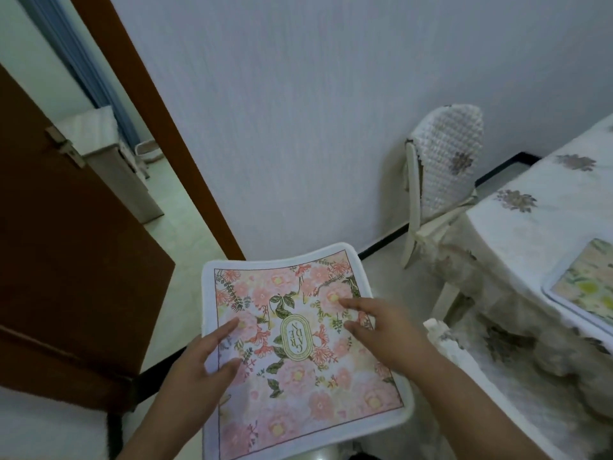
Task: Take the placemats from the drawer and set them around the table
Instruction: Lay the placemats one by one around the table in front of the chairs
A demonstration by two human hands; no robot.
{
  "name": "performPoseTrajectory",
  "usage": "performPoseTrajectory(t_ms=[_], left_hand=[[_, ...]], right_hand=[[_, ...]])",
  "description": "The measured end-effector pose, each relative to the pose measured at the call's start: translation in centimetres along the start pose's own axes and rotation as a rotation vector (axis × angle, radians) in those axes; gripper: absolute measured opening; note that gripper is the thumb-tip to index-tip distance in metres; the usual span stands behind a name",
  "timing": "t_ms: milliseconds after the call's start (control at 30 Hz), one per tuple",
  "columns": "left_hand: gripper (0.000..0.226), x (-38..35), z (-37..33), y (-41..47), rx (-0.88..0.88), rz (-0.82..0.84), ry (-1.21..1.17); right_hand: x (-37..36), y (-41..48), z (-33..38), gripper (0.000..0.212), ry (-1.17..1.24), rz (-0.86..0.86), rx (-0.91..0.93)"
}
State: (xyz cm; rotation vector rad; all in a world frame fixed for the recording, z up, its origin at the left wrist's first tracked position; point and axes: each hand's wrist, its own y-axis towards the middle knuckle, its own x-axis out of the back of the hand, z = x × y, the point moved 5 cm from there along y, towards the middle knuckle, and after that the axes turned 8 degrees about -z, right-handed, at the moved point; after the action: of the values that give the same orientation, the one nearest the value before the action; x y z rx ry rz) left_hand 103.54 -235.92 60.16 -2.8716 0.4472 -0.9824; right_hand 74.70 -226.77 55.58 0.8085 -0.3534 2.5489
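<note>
The pink placemat (pixel 298 343) hangs in mid-air, pinched at its side edges by the left hand (pixel 202 360) and right hand (pixel 388 336), fingers (pixel 346 302) lying over its top. On the right, the tabletop (pixel 517 240) already carries a second placemat (pixel 587 287). So the job looks partly done, with this one not yet laid.

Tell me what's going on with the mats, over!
Left hand and right hand hold the pink placemat, off the table. Second placemat already on table. Nothing in the way; covered chair beside table.
</note>
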Motion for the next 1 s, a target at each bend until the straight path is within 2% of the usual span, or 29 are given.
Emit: performPoseTrajectory(t_ms=[267,433,733,833,1000], left_hand=[[0.052,1.1,-4.5,16.2,-0.074,0.004,-0.005],[0.050,-1.6,-7.8,26.3,-0.137,0.107,-0.073],[0.047,-11.1,-16.7,41.5,-0.349,0.521,-0.096],[0.046,-14.9,-20.2,44.0,-0.468,0.637,-0.061],[0.046,-22.0,-24.9,45.5,-0.526,0.813,-0.014]], right_hand=[[0.2,14.5,4.0,0.037,0.020,-0.058,-0.038],[2.7,20.4,4.0,0.035,0.066,-0.184,-0.143],[7.5,24.0,1.8,0.035,0.042,-0.554,-0.431],[8.9,23.9,0.6,0.036,0.071,-0.689,-0.513],[12.0,23.0,-2.1,0.038,0.051,-0.842,-0.619]])
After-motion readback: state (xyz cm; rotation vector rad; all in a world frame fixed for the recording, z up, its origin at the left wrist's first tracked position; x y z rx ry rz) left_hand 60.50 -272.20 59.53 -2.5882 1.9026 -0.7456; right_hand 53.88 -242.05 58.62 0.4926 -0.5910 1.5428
